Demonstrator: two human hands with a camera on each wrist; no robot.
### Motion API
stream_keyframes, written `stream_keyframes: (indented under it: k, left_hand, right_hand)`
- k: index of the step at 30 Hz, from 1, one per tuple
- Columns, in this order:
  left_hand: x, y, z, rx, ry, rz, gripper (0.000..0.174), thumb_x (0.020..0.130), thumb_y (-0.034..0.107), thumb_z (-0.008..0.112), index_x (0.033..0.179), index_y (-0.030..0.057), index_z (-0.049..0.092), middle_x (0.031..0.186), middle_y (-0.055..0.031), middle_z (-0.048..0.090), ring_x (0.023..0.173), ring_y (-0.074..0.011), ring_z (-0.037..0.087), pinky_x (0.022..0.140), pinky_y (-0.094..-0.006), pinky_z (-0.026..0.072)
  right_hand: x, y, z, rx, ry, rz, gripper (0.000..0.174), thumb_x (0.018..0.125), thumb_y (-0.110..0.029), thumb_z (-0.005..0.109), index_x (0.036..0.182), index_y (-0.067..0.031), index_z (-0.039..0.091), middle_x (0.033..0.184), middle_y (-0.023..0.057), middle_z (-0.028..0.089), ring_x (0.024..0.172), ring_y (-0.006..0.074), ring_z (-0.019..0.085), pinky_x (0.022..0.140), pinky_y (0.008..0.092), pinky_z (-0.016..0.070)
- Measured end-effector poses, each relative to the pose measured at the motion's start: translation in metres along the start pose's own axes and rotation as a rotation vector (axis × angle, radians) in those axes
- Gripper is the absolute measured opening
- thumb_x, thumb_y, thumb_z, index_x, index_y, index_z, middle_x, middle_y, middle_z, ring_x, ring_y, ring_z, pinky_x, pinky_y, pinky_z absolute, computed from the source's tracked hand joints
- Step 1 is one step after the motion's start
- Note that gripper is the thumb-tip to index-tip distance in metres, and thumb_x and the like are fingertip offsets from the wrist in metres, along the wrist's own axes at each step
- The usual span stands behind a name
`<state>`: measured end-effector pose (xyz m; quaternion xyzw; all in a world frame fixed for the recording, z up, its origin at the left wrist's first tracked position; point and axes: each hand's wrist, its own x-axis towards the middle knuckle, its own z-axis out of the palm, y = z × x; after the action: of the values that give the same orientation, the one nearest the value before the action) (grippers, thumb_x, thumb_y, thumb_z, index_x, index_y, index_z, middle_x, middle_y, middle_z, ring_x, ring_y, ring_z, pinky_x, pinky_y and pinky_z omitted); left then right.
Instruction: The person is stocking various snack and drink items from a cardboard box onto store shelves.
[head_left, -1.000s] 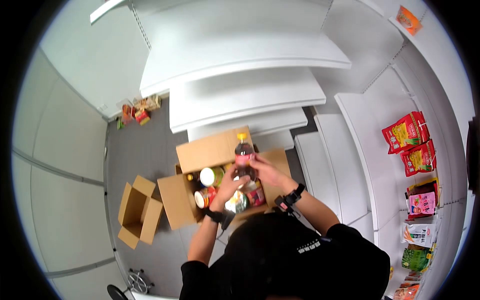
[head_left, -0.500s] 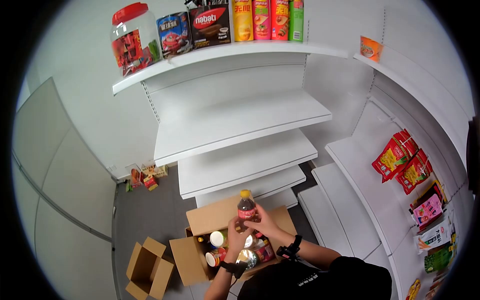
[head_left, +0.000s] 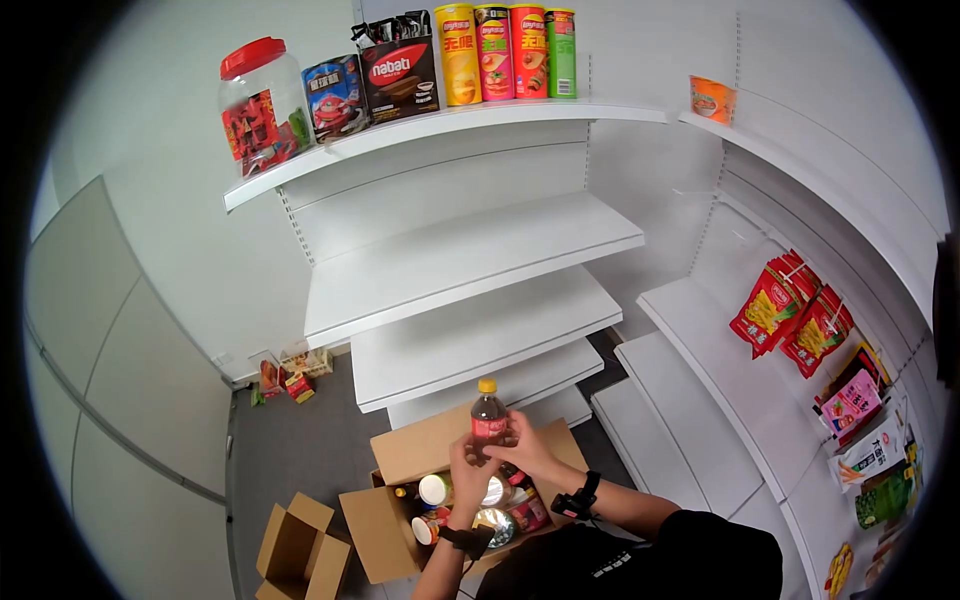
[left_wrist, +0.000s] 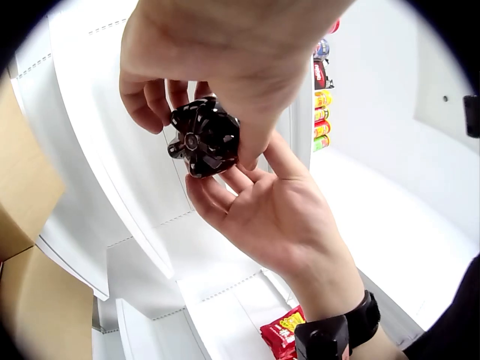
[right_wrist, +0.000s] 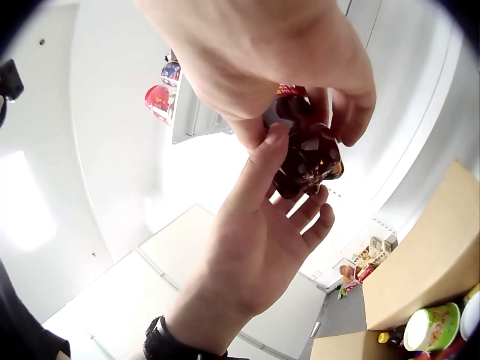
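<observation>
In the head view a dark drink bottle (head_left: 489,412) with a yellow cap and red label stands upright above an opened carton. My left hand (head_left: 470,474) holds its lower left side, and my right hand (head_left: 528,447) grips it from the right. From the left wrist view, the ridged base of the bottle (left_wrist: 206,136) shows between the curled fingers of the left hand (left_wrist: 217,56) and the right hand (left_wrist: 277,214). Fingers of both hands also wrap the bottle (right_wrist: 306,157) in the right wrist view.
The carton (head_left: 380,530) holds jars, tubs and packets. A smaller opened box (head_left: 300,550) lies on the floor at left. White shelves (head_left: 480,250) rise ahead, with snack cans (head_left: 495,55) and a red-lidded jar (head_left: 262,110) on top. Red bags (head_left: 775,305) hang at right.
The head view has tilted up, bringing the top shelf and its goods into sight. Both hands still hold the bottle, which now appears lower in the picture.
</observation>
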<state>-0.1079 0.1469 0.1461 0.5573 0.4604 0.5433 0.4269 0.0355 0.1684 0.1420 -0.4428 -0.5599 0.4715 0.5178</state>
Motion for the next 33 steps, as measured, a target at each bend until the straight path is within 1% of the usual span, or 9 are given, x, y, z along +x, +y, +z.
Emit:
stream_keyframes:
  k: [4, 10, 12, 15, 18, 24, 27, 28, 33]
  left_hand:
    - [0.002, -0.003, -0.001, -0.039, -0.033, -0.019, 0.06, 0.073, 0.012, 0.079, 0.123, 0.0025, 0.048, 0.111, -0.0087, 0.053, 0.093, -0.0172, 0.058, 0.078, -0.0303, 0.0501]
    - [0.002, 0.009, -0.012, -0.069, -0.114, -0.011, 0.061, 0.074, 0.009, 0.077, 0.127, 0.0034, 0.048, 0.111, -0.009, 0.055, 0.097, -0.0184, 0.058, 0.082, -0.031, 0.0495]
    - [0.0, 0.009, -0.016, -0.056, -0.093, 0.007, 0.057, 0.076, 0.008, 0.075, 0.126, 0.0028, 0.049, 0.114, -0.0089, 0.055, 0.097, -0.0173, 0.056, 0.081, -0.0307, 0.0492]
    - [0.0, 0.005, -0.022, -0.049, -0.049, 0.011, 0.053, 0.077, 0.008, 0.073, 0.124, 0.0025, 0.05, 0.117, -0.008, 0.055, 0.095, -0.015, 0.054, 0.079, -0.0291, 0.0487]
    - [0.0, 0.006, -0.028, -0.062, -0.029, -0.019, 0.05, 0.078, 0.006, 0.07, 0.124, 0.0025, 0.05, 0.116, -0.007, 0.055, 0.094, -0.0135, 0.055, 0.079, -0.0276, 0.0481]
    - [0.002, 0.007, -0.037, -0.074, -0.001, -0.016, 0.047, 0.079, 0.005, 0.069, 0.122, 0.0018, 0.051, 0.115, -0.0072, 0.055, 0.09, -0.0123, 0.056, 0.076, -0.0264, 0.0483]
    - [0.001, 0.007, -0.039, -0.092, 0.014, -0.025, 0.046, 0.08, 0.005, 0.068, 0.122, 0.0014, 0.051, 0.115, -0.0076, 0.055, 0.09, -0.0123, 0.056, 0.076, -0.0265, 0.0483]
    - [0.0, 0.008, -0.039, -0.107, 0.023, -0.04, 0.046, 0.08, 0.005, 0.068, 0.122, 0.0014, 0.051, 0.115, -0.0077, 0.055, 0.09, -0.0124, 0.056, 0.076, -0.0264, 0.0483]
    - [0.003, 0.004, -0.042, -0.124, 0.05, -0.033, 0.045, 0.081, 0.005, 0.068, 0.122, 0.0014, 0.051, 0.116, -0.0077, 0.054, 0.09, -0.0126, 0.055, 0.076, -0.0263, 0.0479]
  right_hand:
    - [0.002, -0.008, -0.005, -0.003, -0.039, -0.045, 0.078, 0.075, -0.018, 0.078, 0.135, 0.0023, 0.033, 0.122, 0.0161, 0.055, 0.108, 0.0223, 0.057, 0.09, 0.0341, 0.0481]
    - [0.012, -0.028, -0.016, 0.002, -0.059, -0.08, 0.076, 0.075, -0.015, 0.077, 0.135, 0.0016, 0.034, 0.122, 0.0132, 0.054, 0.109, 0.0207, 0.056, 0.091, 0.0339, 0.0473]
    - [0.017, -0.037, -0.018, 0.044, -0.034, -0.107, 0.076, 0.075, -0.014, 0.077, 0.135, 0.0008, 0.034, 0.122, 0.0128, 0.055, 0.108, 0.0201, 0.056, 0.091, 0.0336, 0.0475]
    - [0.025, -0.057, -0.029, -0.039, -0.041, -0.132, 0.075, 0.076, -0.013, 0.077, 0.135, -0.0001, 0.034, 0.121, 0.0126, 0.055, 0.106, 0.019, 0.058, 0.088, 0.0317, 0.0489]
    - [0.033, -0.091, -0.039, -0.079, -0.032, -0.134, 0.072, 0.076, -0.014, 0.076, 0.134, -0.0001, 0.035, 0.121, 0.0132, 0.056, 0.105, 0.0184, 0.058, 0.087, 0.0327, 0.0482]
    - [0.072, -0.14, -0.065, -0.1, -0.001, -0.325, 0.069, 0.076, -0.013, 0.075, 0.133, -0.0003, 0.038, 0.118, 0.0118, 0.057, 0.106, 0.0175, 0.056, 0.089, 0.0334, 0.0453]
    - [0.089, -0.179, -0.078, -0.104, -0.004, -0.398, 0.07, 0.076, -0.013, 0.075, 0.134, -0.0004, 0.038, 0.117, 0.0118, 0.057, 0.105, 0.0175, 0.056, 0.088, 0.0331, 0.0459]
    - [0.094, -0.192, -0.082, -0.131, 0.008, -0.447, 0.07, 0.077, -0.013, 0.075, 0.135, -0.0003, 0.037, 0.117, 0.0122, 0.057, 0.103, 0.0177, 0.057, 0.085, 0.0326, 0.0476]
    - [0.116, -0.253, -0.1, -0.128, 0.001, -0.462, 0.071, 0.077, -0.012, 0.074, 0.135, 0.0001, 0.035, 0.116, 0.0134, 0.057, 0.096, 0.0187, 0.059, 0.081, 0.032, 0.0502]
